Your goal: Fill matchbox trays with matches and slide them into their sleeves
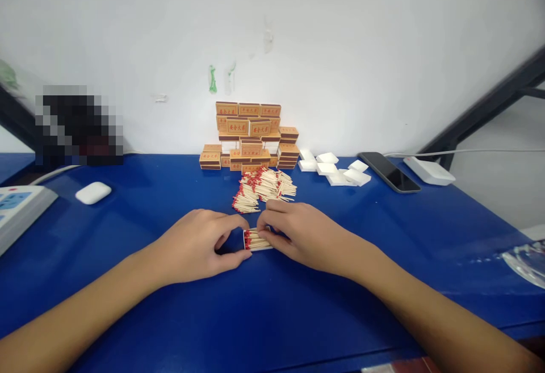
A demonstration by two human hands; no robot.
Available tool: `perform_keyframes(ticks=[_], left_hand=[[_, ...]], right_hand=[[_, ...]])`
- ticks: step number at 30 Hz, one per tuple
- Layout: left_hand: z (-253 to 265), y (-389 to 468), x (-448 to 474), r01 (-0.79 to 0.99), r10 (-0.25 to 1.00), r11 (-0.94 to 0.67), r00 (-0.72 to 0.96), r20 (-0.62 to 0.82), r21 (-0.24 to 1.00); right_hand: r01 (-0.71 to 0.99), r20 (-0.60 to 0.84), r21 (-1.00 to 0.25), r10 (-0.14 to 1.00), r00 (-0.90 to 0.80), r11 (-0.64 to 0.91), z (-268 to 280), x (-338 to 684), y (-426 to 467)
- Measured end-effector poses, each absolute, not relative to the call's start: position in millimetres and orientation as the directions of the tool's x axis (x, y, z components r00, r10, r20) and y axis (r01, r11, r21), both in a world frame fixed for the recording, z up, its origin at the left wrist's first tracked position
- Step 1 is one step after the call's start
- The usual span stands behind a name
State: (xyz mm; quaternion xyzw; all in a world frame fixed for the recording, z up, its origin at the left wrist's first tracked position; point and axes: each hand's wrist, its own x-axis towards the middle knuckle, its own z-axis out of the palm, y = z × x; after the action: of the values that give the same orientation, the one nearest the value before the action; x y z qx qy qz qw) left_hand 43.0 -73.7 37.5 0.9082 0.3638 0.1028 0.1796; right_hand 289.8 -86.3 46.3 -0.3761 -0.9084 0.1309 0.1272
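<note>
- So the little tray [260, 249] of matches [252, 240] sat on the worktop [213, 327], loose match pile [269, 183] at its 12 o'clock
- Left hand [200, 245] at 9 o'clock, grip pinched around the tray's end
- Right hand [298, 228] at 3, fingers over the matches, couldn't tell if its grip held any tbh

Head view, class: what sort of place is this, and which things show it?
Probably an indoor work area: a blue tabletop stands by a pale wall, with stacked matchboxes on it.
</note>
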Motion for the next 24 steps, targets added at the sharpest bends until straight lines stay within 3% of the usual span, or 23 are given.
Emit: perform_keyframes(ticks=[8,24], left_hand=[[38.0,-72.3,43.6,0.633,0.701,-0.666,0.712,0.041,0.394],[39.4,-73.9,43.7,0.617,0.696,-0.676,0.715,0.072,0.404]], right_hand=[[0.670,0.082,-0.287,0.714,-0.695,0.685,45.0,289.3,-85.0],[0.629,0.105,-0.382,0.708,-0.698,0.677,50.9,288.5,-89.6]])
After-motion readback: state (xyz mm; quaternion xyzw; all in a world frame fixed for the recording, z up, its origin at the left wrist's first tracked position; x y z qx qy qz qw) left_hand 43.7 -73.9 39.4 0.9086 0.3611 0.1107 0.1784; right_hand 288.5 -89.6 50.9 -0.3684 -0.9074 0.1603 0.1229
